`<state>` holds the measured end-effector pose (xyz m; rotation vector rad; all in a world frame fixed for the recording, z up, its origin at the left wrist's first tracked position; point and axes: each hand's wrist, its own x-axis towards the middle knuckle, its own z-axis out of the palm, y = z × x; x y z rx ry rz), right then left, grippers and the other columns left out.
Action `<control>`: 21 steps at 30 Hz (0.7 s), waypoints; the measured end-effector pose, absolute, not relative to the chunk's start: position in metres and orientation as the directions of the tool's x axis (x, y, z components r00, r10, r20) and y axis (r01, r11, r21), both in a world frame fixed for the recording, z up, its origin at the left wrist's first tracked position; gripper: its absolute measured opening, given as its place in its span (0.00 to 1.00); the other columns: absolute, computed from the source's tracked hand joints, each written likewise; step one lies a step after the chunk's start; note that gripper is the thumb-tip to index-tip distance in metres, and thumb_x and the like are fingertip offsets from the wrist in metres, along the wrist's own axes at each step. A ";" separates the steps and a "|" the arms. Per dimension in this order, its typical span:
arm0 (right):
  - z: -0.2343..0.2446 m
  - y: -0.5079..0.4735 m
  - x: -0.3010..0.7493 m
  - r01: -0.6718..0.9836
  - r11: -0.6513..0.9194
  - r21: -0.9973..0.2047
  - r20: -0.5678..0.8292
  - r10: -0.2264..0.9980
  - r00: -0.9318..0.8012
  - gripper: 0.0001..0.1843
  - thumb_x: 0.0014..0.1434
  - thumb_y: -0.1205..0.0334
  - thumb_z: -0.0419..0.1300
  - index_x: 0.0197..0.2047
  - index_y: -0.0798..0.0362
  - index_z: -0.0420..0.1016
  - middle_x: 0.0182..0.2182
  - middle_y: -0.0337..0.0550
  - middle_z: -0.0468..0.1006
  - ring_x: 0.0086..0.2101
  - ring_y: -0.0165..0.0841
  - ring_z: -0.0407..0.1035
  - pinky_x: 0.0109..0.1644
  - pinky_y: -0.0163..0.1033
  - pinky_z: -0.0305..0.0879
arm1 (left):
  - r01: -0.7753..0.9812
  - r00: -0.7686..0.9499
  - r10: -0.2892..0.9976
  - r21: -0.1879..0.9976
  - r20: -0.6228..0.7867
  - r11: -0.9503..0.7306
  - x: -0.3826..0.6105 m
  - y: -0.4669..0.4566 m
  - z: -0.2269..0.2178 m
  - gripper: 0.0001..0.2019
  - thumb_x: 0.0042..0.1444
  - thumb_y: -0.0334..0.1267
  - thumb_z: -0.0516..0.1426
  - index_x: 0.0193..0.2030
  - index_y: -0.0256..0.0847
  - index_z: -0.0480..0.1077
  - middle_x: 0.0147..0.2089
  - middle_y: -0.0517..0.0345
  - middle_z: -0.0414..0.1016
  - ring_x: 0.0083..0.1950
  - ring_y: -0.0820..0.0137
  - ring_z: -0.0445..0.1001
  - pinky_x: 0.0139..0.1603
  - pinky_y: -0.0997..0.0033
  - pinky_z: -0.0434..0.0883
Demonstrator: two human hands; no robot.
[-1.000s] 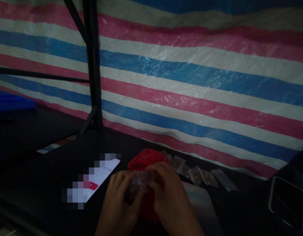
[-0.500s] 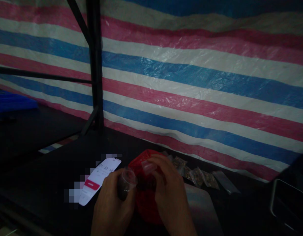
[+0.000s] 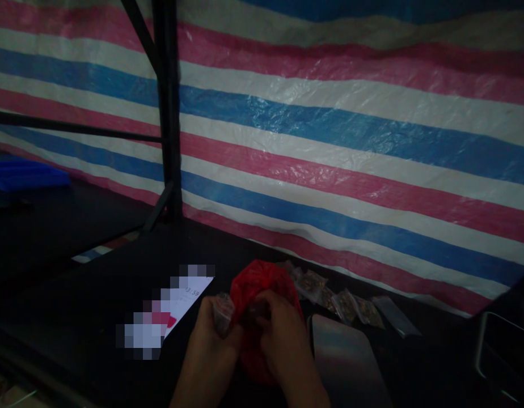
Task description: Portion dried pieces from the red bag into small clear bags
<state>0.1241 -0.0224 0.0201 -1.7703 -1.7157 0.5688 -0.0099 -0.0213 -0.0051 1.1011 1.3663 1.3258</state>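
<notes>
Low in the middle of the view, my left hand [image 3: 211,351] is closed round a small clear plastic bag [image 3: 223,313]. My right hand [image 3: 283,340] sits beside it with its fingers curled against the mouth of a red plastic bag [image 3: 262,283] on the dark table. The fingertips of my right hand press into the red bag; what they hold, if anything, is hidden in the dim light.
A phone with a lit screen [image 3: 177,309] lies left of my hands. Several small filled clear packets [image 3: 338,303] lie in a row behind the red bag. A grey flat device [image 3: 347,362] is at the right. A striped tarp [image 3: 330,141] and a black post [image 3: 168,113] stand behind.
My right hand has come down from above the red bag to its mouth. My left hand has drawn the clear bag in closer to the red bag.
</notes>
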 end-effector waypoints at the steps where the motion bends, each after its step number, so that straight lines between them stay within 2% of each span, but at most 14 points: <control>1: 0.021 -0.023 0.124 0.746 0.023 -0.665 0.105 0.993 0.063 0.25 0.54 0.84 0.56 0.45 0.48 0.81 0.48 0.45 0.86 0.51 0.42 0.79 0.55 0.44 0.67 | -0.057 -0.209 0.978 0.998 -0.025 0.013 -0.010 -0.021 -0.002 0.16 0.42 0.42 0.62 0.39 0.47 0.67 0.32 0.61 0.79 0.34 0.58 0.81 0.34 0.60 0.77; 5: 0.022 -0.023 0.124 0.763 0.044 -0.645 0.125 0.991 0.048 0.27 0.48 0.86 0.55 0.43 0.49 0.80 0.45 0.44 0.86 0.49 0.42 0.79 0.54 0.45 0.67 | -0.205 -0.249 0.966 0.979 -0.071 0.019 -0.011 -0.019 0.007 0.16 0.38 0.40 0.64 0.37 0.46 0.68 0.26 0.68 0.74 0.27 0.66 0.75 0.30 0.66 0.74; 9: 0.017 -0.024 0.127 0.585 0.078 -0.807 0.105 0.994 0.014 0.25 0.49 0.84 0.56 0.41 0.47 0.80 0.40 0.38 0.86 0.44 0.38 0.81 0.49 0.39 0.70 | -0.207 -0.245 0.968 0.978 -0.062 0.011 -0.013 -0.018 0.004 0.20 0.39 0.43 0.68 0.39 0.45 0.68 0.27 0.66 0.76 0.28 0.65 0.76 0.30 0.67 0.74; 11: 0.015 -0.024 0.133 0.475 0.076 -0.877 0.089 0.996 0.007 0.23 0.51 0.83 0.55 0.42 0.48 0.79 0.40 0.38 0.86 0.44 0.36 0.81 0.49 0.39 0.71 | -0.155 -0.252 0.968 0.987 -0.002 -0.038 -0.014 -0.018 -0.002 0.21 0.43 0.48 0.70 0.40 0.46 0.67 0.29 0.65 0.78 0.30 0.63 0.77 0.32 0.66 0.75; 13: 0.016 -0.024 0.139 0.393 0.087 -0.915 0.095 0.995 0.001 0.22 0.54 0.81 0.56 0.44 0.49 0.79 0.43 0.40 0.86 0.46 0.37 0.81 0.53 0.40 0.72 | -0.054 -0.244 0.966 0.993 0.087 -0.103 -0.016 -0.018 -0.008 0.19 0.49 0.51 0.69 0.40 0.47 0.67 0.32 0.64 0.78 0.33 0.63 0.78 0.35 0.65 0.76; 17: 0.029 -0.028 0.147 0.244 0.157 -0.957 0.153 0.988 -0.038 0.19 0.59 0.76 0.58 0.49 0.48 0.79 0.47 0.43 0.86 0.51 0.39 0.81 0.58 0.44 0.71 | 0.143 -0.171 0.963 0.972 0.209 -0.186 -0.019 -0.020 -0.018 0.08 0.58 0.44 0.63 0.42 0.47 0.71 0.38 0.61 0.79 0.39 0.62 0.79 0.41 0.65 0.76; 19: 0.040 -0.033 0.143 0.216 0.175 -0.961 0.172 0.985 -0.029 0.19 0.60 0.75 0.59 0.50 0.47 0.79 0.48 0.42 0.86 0.50 0.38 0.81 0.58 0.43 0.72 | 0.206 -0.123 0.963 0.956 0.238 -0.210 -0.021 -0.021 -0.021 0.08 0.59 0.42 0.62 0.44 0.47 0.73 0.43 0.57 0.80 0.43 0.60 0.80 0.44 0.62 0.76; 21: 0.049 -0.037 0.137 0.280 0.200 -0.939 0.201 0.979 -0.027 0.20 0.58 0.77 0.59 0.49 0.47 0.80 0.47 0.41 0.86 0.49 0.38 0.80 0.56 0.42 0.72 | 0.242 -0.079 0.960 0.939 0.270 -0.244 -0.023 -0.021 -0.024 0.08 0.59 0.41 0.61 0.45 0.47 0.75 0.46 0.55 0.80 0.46 0.58 0.80 0.46 0.59 0.76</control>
